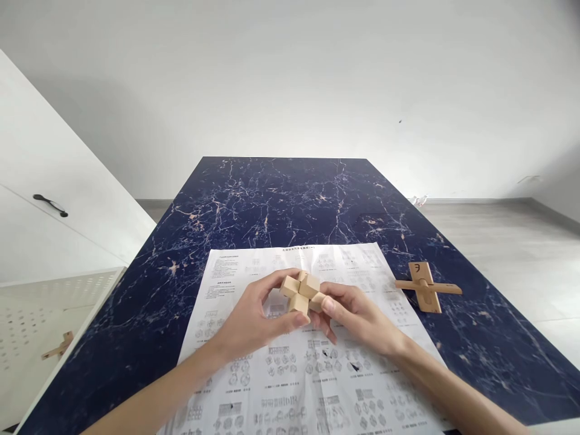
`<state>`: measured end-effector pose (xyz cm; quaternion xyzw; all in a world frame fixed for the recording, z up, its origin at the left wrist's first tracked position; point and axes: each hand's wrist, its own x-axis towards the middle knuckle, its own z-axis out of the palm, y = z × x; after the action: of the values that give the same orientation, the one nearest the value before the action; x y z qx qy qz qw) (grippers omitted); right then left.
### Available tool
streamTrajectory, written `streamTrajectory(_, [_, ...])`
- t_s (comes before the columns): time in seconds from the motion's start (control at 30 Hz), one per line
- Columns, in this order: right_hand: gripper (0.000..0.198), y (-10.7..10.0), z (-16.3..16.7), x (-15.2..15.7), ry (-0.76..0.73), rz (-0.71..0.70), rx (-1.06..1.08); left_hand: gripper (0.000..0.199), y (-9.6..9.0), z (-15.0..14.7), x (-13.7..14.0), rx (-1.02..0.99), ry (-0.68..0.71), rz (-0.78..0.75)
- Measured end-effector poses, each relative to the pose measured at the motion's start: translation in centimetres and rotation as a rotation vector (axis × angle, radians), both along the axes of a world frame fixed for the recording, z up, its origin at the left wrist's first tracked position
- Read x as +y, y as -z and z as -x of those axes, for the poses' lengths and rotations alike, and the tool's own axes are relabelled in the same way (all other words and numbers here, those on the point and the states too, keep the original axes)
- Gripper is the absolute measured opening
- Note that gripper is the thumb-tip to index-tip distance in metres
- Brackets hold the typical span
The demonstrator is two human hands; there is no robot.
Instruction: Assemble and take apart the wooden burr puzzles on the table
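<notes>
Between my hands is a wooden interlocking puzzle (302,292) of pale blocks, held a little above a printed sheet (344,386). My left hand (258,314) wraps round its left side, with the thumb along the lower front and fingers behind. On the right, my right hand (357,314) pinches a block end between thumb and fingers. Part of the puzzle's back is hidden by the fingers. The sheet is creased and bears rows of small diagrams and text, with a few dark spots or holes.
A second wooden puzzle (425,287), cross-shaped and marked with a number, lies right of the sheet on the dark blue marbled table (281,199). At left are a white cabinet (27,223) and a white perforated surface (40,326) with another wooden piece (58,346).
</notes>
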<state>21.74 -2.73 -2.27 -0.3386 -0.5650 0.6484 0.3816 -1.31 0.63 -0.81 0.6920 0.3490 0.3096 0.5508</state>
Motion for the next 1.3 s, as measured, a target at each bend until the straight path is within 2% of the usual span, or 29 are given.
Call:
streamTrajectory(0.2, [0.040, 0.5, -0.2, -0.1, 0.073, -0.103, 0.014, 0.060, 0.6, 0.3, 0.6, -0.246, 0.033, 0.245])
streamTrajectory(0.33, [0.030, 0.3, 0.1, -0.4, 0.159, -0.210, -0.116, 0.055, 0.6, 0.3, 0.9, -0.353, 0.037, 0.375])
streamTrajectory(0.47, [0.023, 0.3, 0.5, -0.7, 0.248, -0.303, -0.233, 0.056, 0.4, 0.2, 0.9, -0.370, 0.080, 0.427])
streamTrajectory(0.67, [0.023, 0.7, 0.7, -0.9, 0.302, -0.374, -0.378, 0.064, 0.9, 0.0, 0.9, -0.359, 0.100, 0.396])
streamTrajectory(0.8, [0.009, 0.5, 0.8, -0.9, 0.323, -0.453, -0.477, 0.068, 0.8, -0.1, 0.7, -0.288, 0.093, 0.334])
streamTrajectory(0.9, [0.010, 0.4, 0.9, -1.0, 0.402, -0.541, -0.510, 0.068, 0.2, -0.2, 0.5, -0.187, 0.089, 0.283])
streamTrajectory(1.1, [0.016, 1.0, 1.0, -0.8, 0.559, -0.766, -0.573, 0.052, -1.1, -0.5, -0.1, -0.071, 0.137, 0.215])
streamTrajectory(1.3, [0.020, 1.4, 1.0, -0.6, 0.559, -1.011, -0.693, 0.074, -0.4, -0.7, -0.5, -0.107, 0.155, 0.255])
